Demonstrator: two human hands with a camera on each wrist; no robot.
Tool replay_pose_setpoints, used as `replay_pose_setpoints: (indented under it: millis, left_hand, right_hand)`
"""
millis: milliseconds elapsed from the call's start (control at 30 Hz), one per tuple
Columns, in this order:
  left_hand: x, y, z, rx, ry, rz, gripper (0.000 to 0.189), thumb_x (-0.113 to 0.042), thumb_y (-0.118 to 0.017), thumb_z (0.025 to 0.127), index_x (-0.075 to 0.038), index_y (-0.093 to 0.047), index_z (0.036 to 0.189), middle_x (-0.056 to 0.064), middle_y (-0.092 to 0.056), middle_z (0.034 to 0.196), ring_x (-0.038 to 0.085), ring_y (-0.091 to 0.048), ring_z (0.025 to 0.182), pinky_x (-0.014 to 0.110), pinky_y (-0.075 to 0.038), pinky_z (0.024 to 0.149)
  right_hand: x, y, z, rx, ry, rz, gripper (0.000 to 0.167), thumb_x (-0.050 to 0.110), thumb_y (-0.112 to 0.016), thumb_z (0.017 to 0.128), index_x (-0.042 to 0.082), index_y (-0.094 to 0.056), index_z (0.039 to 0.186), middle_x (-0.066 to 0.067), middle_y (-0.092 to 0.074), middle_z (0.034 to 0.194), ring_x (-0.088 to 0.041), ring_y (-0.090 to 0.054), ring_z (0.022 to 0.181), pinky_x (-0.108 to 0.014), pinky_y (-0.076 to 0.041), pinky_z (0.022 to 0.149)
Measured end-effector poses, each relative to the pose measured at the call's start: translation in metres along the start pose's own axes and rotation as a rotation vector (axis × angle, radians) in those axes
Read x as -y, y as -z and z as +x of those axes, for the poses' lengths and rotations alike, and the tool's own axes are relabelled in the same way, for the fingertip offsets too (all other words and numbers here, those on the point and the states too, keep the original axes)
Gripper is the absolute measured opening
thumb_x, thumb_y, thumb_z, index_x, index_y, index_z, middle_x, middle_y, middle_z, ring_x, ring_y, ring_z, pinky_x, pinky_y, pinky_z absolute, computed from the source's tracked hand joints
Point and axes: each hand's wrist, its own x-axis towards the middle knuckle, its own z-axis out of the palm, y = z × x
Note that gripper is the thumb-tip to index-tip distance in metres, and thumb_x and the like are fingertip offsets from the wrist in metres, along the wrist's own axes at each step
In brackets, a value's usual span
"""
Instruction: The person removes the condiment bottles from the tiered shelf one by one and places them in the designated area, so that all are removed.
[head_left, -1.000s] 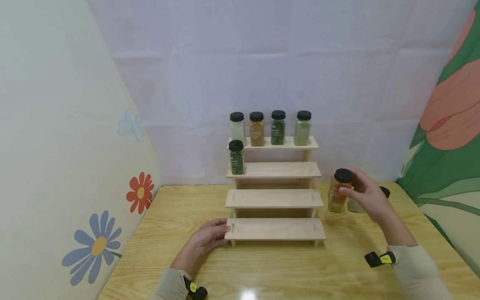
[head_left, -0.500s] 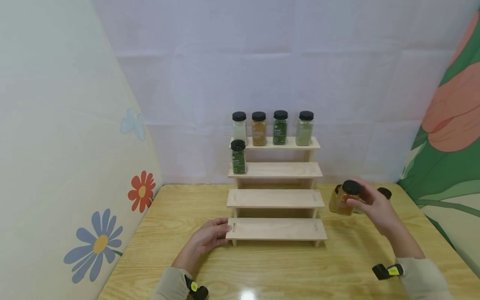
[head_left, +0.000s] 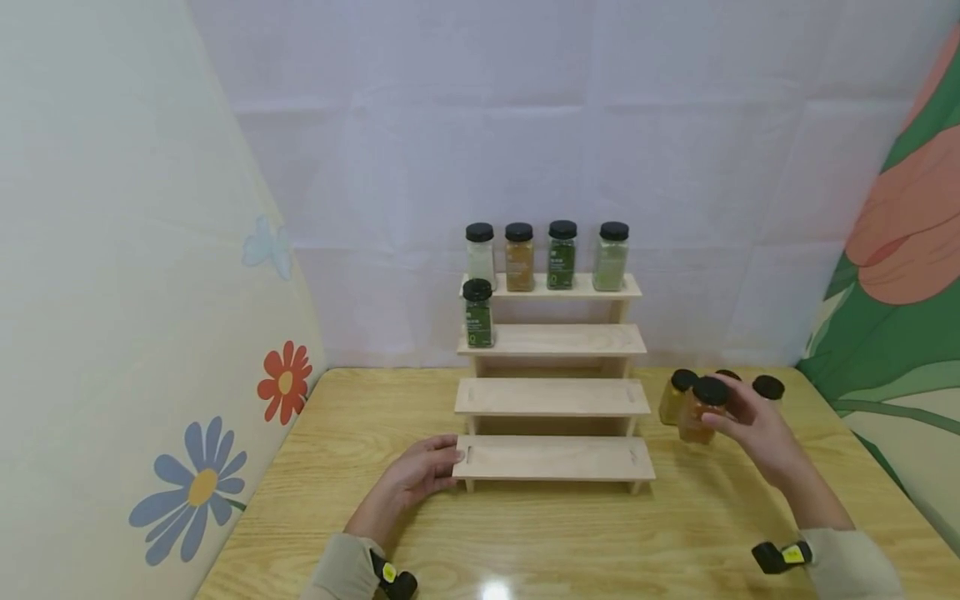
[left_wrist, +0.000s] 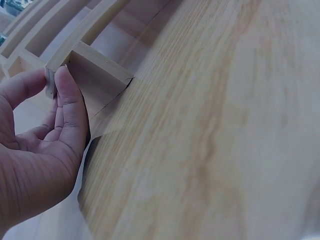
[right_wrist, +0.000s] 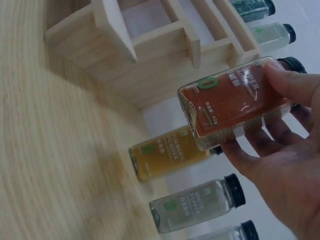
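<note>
My right hand (head_left: pixel 761 429) grips a spice jar of red-brown powder (right_wrist: pixel 230 102) with a black lid, thumb on one side and fingers on the other. In the right wrist view its base is raised off the table. Just behind it stand a turmeric powder jar (head_left: pixel 675 398) and a white pepper jar (right_wrist: pixel 197 205), partly hidden by the hand in the head view. My left hand (head_left: pixel 420 471) pinches the left end of the lowest step of a wooden tiered rack (head_left: pixel 551 458) between thumb and fingers; the left wrist view shows this pinch close up.
Several black-lidded jars line the rack's top step, among them an orange-brown one (head_left: pixel 519 262). A green jar (head_left: pixel 478 317) sits at the left of the second step. Another jar (head_left: pixel 768 387) stands behind the right hand. Fabric walls (head_left: pixel 405 192) bound the table.
My right hand has drawn the red-brown jar rightward and nearer to me, uncovering the turmeric jar behind it. The left hand keeps its hold on the rack.
</note>
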Motion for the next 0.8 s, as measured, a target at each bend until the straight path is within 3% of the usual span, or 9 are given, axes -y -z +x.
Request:
replay_pose_setpoints:
  millis: [167, 400, 800]
  left_hand:
    - [0.000, 0.000, 0.000, -0.001, -0.002, 0.002, 0.061, -0.010, -0.063, 0.098, 0.009, -0.033, 0.149, 0.003, -0.071, 0.104, 0.012, -0.069, 0.087, 0.027, -0.055, 0.070]
    - [-0.001, -0.001, -0.001, -0.003, 0.005, 0.002, 0.062, -0.010, -0.063, 0.098, 0.009, -0.033, 0.149, 0.003, -0.071, 0.104, 0.013, -0.068, 0.087, 0.027, -0.055, 0.070]
    - [-0.003, -0.002, -0.001, -0.004, 0.010, -0.013, 0.061, -0.010, -0.063, 0.098, 0.010, -0.034, 0.148, 0.003, -0.071, 0.103, 0.013, -0.069, 0.087, 0.026, -0.055, 0.070]
  right_hand:
    - [-0.010, 0.001, -0.003, 0.003, 0.019, -0.001, 0.049, -0.006, -0.062, 0.096, -0.004, -0.046, 0.143, 0.020, -0.054, 0.124, 0.012, -0.054, 0.114, -0.009, -0.047, 0.088]
    - [-0.022, -0.002, -0.008, 0.011, 0.025, 0.095, 0.051, -0.011, -0.061, 0.095, 0.002, -0.051, 0.143, 0.020, -0.056, 0.128, 0.009, -0.056, 0.113, -0.010, -0.048, 0.088]
    - [-0.035, -0.007, -0.013, -0.002, -0.056, 0.021, 0.053, -0.003, -0.064, 0.096, 0.001, -0.046, 0.145, 0.027, -0.052, 0.129, 0.012, -0.054, 0.111, -0.012, -0.050, 0.084]
